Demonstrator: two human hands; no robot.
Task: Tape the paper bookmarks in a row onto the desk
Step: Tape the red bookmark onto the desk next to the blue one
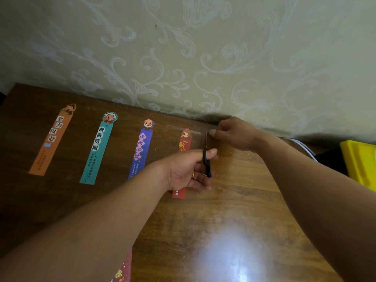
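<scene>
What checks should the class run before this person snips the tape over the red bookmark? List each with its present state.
1. Clear tape spans the top of the red bookmark: ok.
2. Right hand pinches the tape's free end by the wall: ok.
3. Left hand holds the scissors, blades pointing up at the tape: ok.
4. Blades actually around the tape: cannot tell, they show edge-on.
5. Right fingers clear of the blades: ok, but close.
6. Red bookmark in line with the purple bookmark: cannot tell, the hand covers much of it.
</scene>
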